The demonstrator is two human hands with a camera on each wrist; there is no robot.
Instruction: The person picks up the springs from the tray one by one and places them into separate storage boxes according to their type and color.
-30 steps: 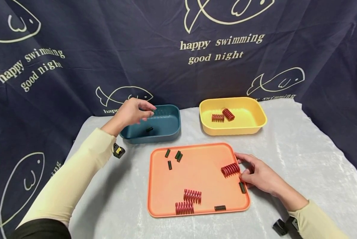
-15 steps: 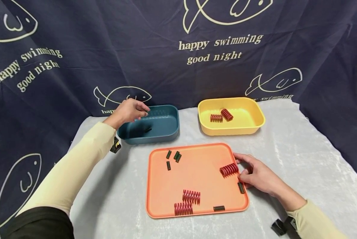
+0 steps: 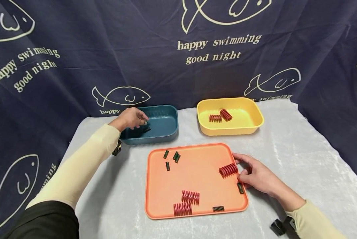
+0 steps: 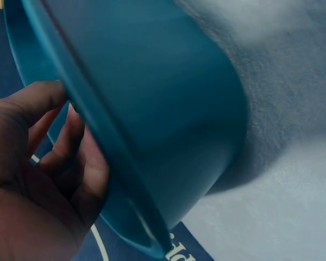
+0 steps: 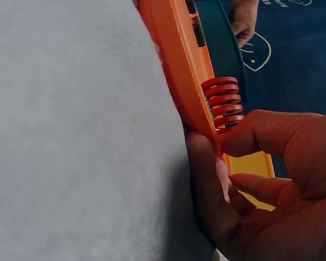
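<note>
The small dark spring [image 4: 74, 106], mostly hidden, should prove light, springy and sturdy, its ridged coils best pinched across the middle. It sits between the fingertips of the left grip [image 3: 132, 118], clamped on it at the mouth of the blue bin [image 3: 169, 122]. The right grip [image 3: 257, 175] pinches the orange tray's rim [image 5: 176, 49].

Head view downward, wrist views close; common teal bin [image 3: 154, 139]

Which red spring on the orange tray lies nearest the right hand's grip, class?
The red spring at the right edge of the orange tray, beside the right hand's grip; the tray's other two red springs lie near its front edge.
</note>
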